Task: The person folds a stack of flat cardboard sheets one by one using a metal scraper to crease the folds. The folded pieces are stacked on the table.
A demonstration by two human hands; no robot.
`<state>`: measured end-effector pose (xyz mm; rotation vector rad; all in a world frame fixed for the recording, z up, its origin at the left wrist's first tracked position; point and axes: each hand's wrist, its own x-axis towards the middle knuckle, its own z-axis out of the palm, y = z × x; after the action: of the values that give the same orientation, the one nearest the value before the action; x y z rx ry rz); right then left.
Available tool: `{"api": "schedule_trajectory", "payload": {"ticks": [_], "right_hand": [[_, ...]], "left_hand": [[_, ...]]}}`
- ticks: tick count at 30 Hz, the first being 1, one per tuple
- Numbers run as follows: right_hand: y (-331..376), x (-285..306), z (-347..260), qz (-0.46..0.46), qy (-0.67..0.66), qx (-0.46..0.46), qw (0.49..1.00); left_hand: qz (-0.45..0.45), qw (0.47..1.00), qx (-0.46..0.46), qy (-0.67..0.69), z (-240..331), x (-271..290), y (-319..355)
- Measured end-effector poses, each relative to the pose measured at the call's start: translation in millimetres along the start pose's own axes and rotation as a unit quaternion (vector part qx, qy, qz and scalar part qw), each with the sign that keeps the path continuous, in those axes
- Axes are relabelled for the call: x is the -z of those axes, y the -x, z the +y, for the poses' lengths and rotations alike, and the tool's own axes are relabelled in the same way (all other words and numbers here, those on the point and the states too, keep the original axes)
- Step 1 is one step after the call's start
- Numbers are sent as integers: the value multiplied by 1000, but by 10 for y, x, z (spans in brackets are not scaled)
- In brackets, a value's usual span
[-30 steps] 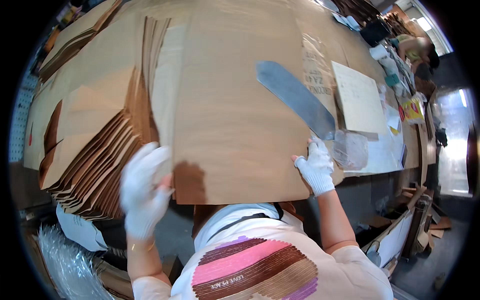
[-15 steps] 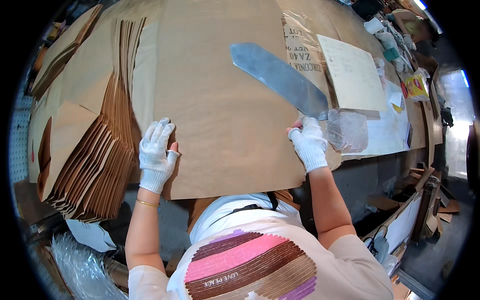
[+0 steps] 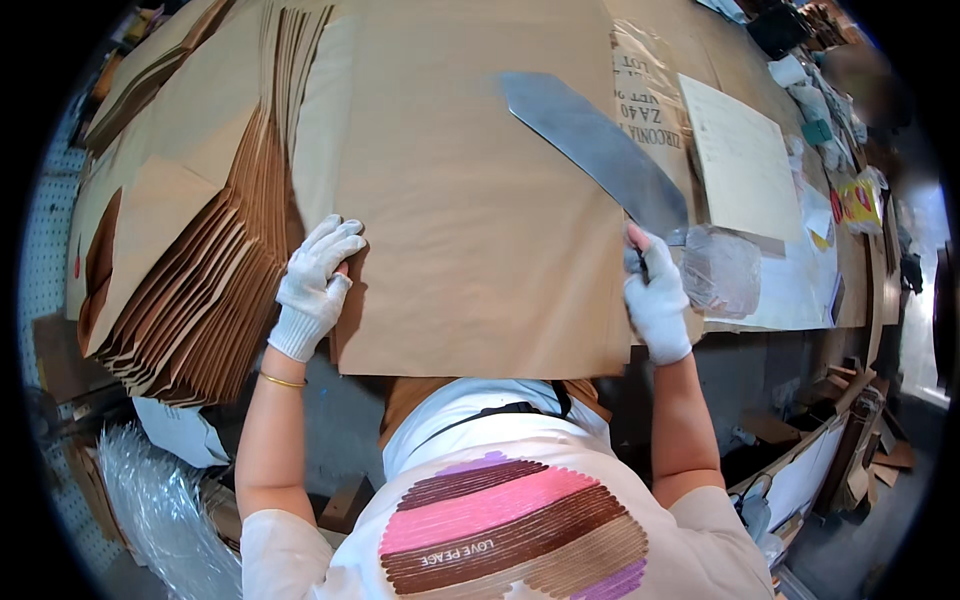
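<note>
A large sheet of brown kraft paper (image 3: 470, 230) lies in front of me, its near edge at my waist. My left hand (image 3: 318, 285), in a white glove with bare fingertips, rests along the sheet's left edge, fingers extended and slightly bent, the thumb close to them. At the right edge, my right hand (image 3: 657, 295), gloved alike, has its fingers curled and the thumb raised, pinching the paper's border; the fingers beneath are partly hidden. A flat grey metal plate (image 3: 600, 155) with a pointed end lies slantwise over the sheet's right side, just beyond my right hand.
Folded brown paper pieces (image 3: 190, 310) are fanned in a thick stack at left. To the right are a pale board (image 3: 740, 160), a clear plastic-wrapped bundle (image 3: 722, 272) and a yellow packet (image 3: 860, 205). Clear plastic film (image 3: 160, 510) lies low at left; cardboard scraps (image 3: 890, 455) at lower right.
The view has shifted, so the table appears farther right and higher. My left fingers are more bent over the paper's edge; my right hand has turned more upright at the right edge.
</note>
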<state>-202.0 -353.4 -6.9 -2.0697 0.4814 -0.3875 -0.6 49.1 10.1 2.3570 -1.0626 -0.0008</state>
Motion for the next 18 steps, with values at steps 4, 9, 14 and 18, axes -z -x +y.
{"api": "schedule_trajectory", "payload": {"ticks": [4,9,14,18], "right_hand": [[5,-23,190,-28,196,276,941],[-97,152,92,-123,162,228,952],[-314,94,-285,-103,155,-170,968],[-456,-23,-176,-74,62,-194,976]], "left_hand": [[-61,998,-28,-11,-15,196,13],[-145,988,-47,12,175,484,-76],[-53,902,392,174,-76,184,-45],[-50,912,403,-50,141,-32,-267]]}}
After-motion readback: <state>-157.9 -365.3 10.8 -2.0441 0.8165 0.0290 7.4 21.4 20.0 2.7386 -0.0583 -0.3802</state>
